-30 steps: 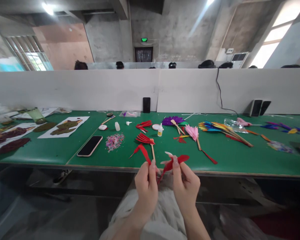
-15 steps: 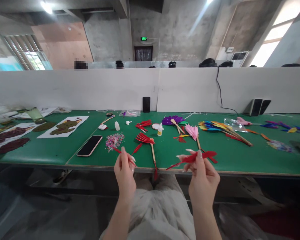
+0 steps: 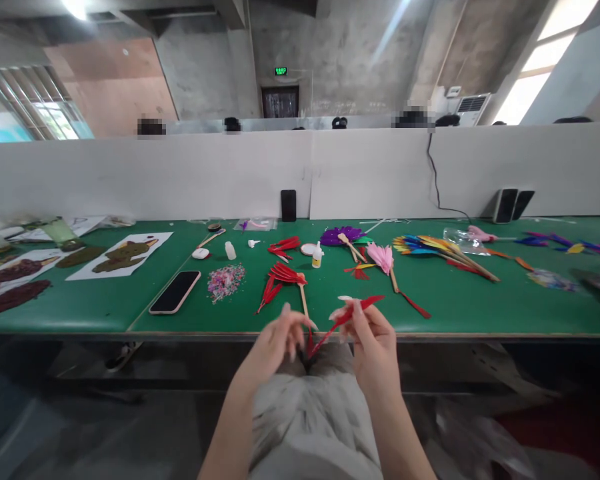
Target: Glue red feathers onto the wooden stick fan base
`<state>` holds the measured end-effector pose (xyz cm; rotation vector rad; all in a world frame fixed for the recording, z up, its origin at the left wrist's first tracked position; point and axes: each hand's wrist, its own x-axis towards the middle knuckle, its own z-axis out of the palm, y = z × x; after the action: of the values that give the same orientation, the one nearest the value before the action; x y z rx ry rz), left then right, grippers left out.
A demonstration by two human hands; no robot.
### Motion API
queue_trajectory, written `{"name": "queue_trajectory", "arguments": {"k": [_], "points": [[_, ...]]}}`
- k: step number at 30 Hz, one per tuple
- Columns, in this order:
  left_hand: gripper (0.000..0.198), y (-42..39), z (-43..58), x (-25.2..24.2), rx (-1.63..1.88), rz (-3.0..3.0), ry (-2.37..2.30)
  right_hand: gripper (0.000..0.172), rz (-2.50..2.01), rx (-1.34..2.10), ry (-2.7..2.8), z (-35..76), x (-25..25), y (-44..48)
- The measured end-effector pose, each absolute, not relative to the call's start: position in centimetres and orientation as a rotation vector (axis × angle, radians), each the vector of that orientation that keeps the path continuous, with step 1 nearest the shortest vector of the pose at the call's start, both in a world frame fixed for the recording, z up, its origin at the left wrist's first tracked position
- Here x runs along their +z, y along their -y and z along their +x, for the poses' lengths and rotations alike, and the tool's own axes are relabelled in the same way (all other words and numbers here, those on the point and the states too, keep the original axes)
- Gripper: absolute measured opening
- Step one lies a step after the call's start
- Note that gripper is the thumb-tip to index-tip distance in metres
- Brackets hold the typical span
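Note:
My right hand (image 3: 374, 337) pinches a red feather (image 3: 373, 301) between thumb and fingers, above the table's front edge. A thin red strand runs from it down to the left. My left hand (image 3: 276, 339) is loosely spread and slightly blurred, fingers toward the lower end of a wooden stick (image 3: 303, 299). I see nothing held in it. Red feathers (image 3: 287, 272) fan out at the stick's top, and a red tassel (image 3: 310, 342) hangs at its lower end over the edge. Loose red feathers (image 3: 269, 294) lie just left of the stick.
On the green table (image 3: 460, 307) stand a glue bottle (image 3: 317, 256) and a small white bottle (image 3: 231, 251). A phone (image 3: 175, 292) lies left of the confetti pile (image 3: 226, 281). Pink feathers (image 3: 380, 257), a purple feather fan (image 3: 337, 236) and multicoloured feathers (image 3: 420, 248) lie to the right.
My left hand has let go of its red feather, now by the stick, and moved right and down. My right hand has moved left with its feather. The view has shifted slightly.

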<state>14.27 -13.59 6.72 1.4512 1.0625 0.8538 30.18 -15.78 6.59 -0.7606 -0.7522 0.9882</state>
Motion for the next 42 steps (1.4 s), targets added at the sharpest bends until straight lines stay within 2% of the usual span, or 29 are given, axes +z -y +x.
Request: {"name": "queue_trajectory", "arguments": {"k": [2,6,8,12,17,28,42], "points": [[0.071,15.7,15.9,7.8,0.723,1.282,-0.852,0.02,-0.753,0.986,0.812,30.0,6.5,15.8],[0.046,17.2,17.4,8.5,0.832,1.103,-0.801,0.022,-0.703,1.034,0.919,29.9,6.3,16.1],[0.042,17.3,17.5,8.5,0.933,1.084,-0.83,0.025,-0.668,1.075,0.951,30.1,6.4,16.4],[0.044,17.8,17.7,8.8,1.027,1.066,-0.911,0.027,-0.697,1.116,1.035,30.3,7.1,17.1],[0.045,18.4,17.9,9.6,1.086,1.141,-0.936,0.01,-0.805,1.092,1.028,30.4,8.4,17.8],[0.045,19.3,16.4,9.0,0.862,1.105,-0.787,0.01,-0.87,0.99,1.143,31.5,9.7,19.8],[0.045,19.5,16.2,9.4,0.819,1.014,-0.752,0.009,-0.864,0.945,1.194,32.0,9.6,20.5]]}}
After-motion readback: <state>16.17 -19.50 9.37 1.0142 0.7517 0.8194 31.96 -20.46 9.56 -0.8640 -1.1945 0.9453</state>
